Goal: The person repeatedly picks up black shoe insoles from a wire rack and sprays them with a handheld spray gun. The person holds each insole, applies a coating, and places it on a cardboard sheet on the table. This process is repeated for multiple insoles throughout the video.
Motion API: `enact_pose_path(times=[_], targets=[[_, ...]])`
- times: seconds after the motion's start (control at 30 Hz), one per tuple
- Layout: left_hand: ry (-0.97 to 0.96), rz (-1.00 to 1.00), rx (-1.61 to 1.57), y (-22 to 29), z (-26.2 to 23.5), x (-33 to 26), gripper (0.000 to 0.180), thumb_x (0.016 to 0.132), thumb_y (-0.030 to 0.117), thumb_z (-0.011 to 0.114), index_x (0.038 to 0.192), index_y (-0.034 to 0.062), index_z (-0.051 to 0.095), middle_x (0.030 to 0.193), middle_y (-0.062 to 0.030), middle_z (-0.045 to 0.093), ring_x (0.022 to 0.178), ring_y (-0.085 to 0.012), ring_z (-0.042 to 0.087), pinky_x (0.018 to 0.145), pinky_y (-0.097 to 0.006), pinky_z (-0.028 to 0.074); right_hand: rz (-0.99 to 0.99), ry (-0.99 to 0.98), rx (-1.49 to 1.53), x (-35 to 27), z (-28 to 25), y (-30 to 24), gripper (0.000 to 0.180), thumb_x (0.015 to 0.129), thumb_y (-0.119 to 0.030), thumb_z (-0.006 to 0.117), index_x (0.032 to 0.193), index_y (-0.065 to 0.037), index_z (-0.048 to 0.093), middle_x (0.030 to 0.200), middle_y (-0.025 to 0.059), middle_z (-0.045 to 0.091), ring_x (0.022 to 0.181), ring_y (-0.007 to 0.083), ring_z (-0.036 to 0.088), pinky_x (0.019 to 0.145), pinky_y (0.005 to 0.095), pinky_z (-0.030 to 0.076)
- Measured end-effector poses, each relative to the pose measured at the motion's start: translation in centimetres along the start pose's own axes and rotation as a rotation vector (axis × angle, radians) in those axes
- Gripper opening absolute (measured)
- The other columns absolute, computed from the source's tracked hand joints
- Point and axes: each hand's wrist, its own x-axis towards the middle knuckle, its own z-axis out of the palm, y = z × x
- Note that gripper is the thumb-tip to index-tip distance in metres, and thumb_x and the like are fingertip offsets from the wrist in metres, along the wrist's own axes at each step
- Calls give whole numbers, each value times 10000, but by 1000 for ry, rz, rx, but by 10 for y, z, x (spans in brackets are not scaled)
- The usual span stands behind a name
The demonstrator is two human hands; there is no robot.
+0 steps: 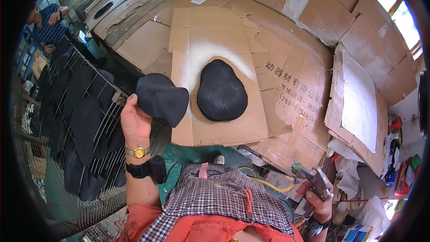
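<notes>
My left hand grips a floppy black pad by its left edge. The pad is held up, its far side overhanging the left edge of a cardboard sheet. A second black pad, pear-shaped with a narrow far end and faint pale specks, lies flat on that sheet. Whitish overspray surrounds its far end. Down at the lower right, my right hand is wrapped round a metal spray gun, well away from both pads. Whether its trigger is pressed I cannot tell.
On the left stands a wire rack hung with several black pads. Cardboard panels wall the bench's back and right. A yellow hose runs toward the gun. A person in a striped shirt is at the far left.
</notes>
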Motion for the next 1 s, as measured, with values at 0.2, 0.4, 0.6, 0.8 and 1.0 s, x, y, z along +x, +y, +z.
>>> enact_pose_path(times=[0.2, 0.4, 0.6, 0.8, 1.0], targets=[[29, 15, 31, -1, 3, -4, 286, 939, 177, 467, 1132, -6, 572, 1142, -100, 644, 1074, -224, 599, 980, -370, 427, -49, 56, 16, 4, -7, -2, 694, 703, -187, 761, 1290, 27, 458, 942, 158, 645, 702, 209, 633, 648, 300, 497], [-7, 40, 16, 0, 2, -9, 274, 926, 167, 482, 1119, 1, 583, 1133, -98, 648, 1055, -220, 608, 955, -366, 445, 7, 30, -10, 3, -19, -8, 675, 705, -115, 734, 1294, 47, 448, 1003, 163, 636, 718, 200, 629, 661, 303, 509], [25, 27, -44, 2, 13, -24, 266, 908, 157, 501, 1104, 3, 592, 1114, -109, 657, 1036, -234, 623, 952, -379, 462, 99, -150, 15, 22, -16, -8, 685, 702, -92, 733, 1301, 56, 437, 893, 152, 641, 719, 216, 635, 663, 330, 526], [101, 49, -213, 5, 38, -43, 76, 836, 21, 566, 863, 72, 616, 902, -62, 666, 884, -225, 640, 850, -392, 515, -128, -85, -36, 66, 19, -1, 435, 814, -175, 642, 1160, 54, 512, 851, 120, 600, 750, 217, 618, 720, 349, 518], [16, 111, -253, 47, 71, -70, 67, 896, 63, 517, 909, 89, 577, 940, -59, 657, 908, -234, 636, 863, -422, 509, 203, -241, -341, 85, 47, -21, 312, 895, -153, 606, 1191, -59, 565, 921, 24, 637, 423, 48, 411, 375, 200, 317]])
